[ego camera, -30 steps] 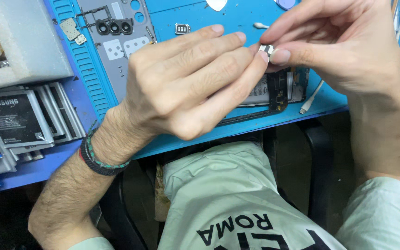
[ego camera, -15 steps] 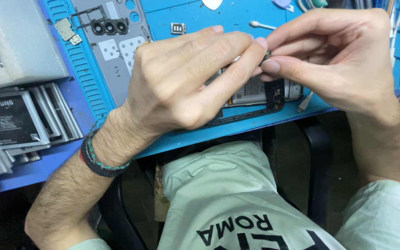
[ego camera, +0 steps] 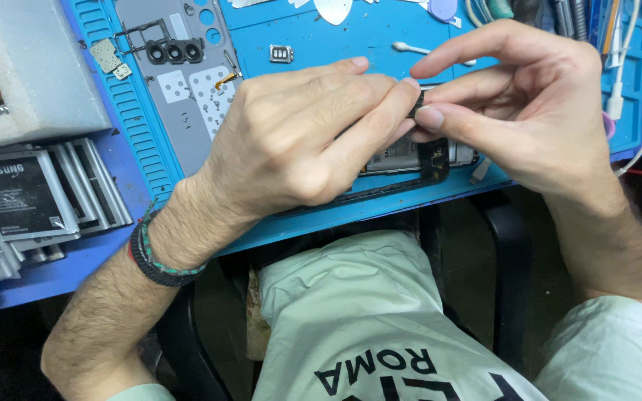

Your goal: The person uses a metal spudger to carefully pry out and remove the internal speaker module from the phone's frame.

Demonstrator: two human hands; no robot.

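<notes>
My left hand (ego camera: 299, 141) and my right hand (ego camera: 521, 104) meet above an opened phone (ego camera: 425, 160) that lies on a blue work mat (ego camera: 321, 44). Between the fingertips of both hands sits a small dark part (ego camera: 418, 100), pinched from both sides; most of it is hidden by the fingers. The left hand covers the phone's left half. A dark beaded band circles my left wrist (ego camera: 159, 256).
A grey back cover with a camera frame (ego camera: 172, 52) and small screws lies on the mat's left. Flat phone batteries (ego camera: 20, 197) are stacked at the far left beside a foam block (ego camera: 24, 67). A cotton swab (ego camera: 410, 48), picks and white cables (ego camera: 618, 82) lie at the back.
Both hands have sunk slightly toward the phone while staying pinched together. The small metallic glint seen between the fingertips a second ago is now mostly covered.
</notes>
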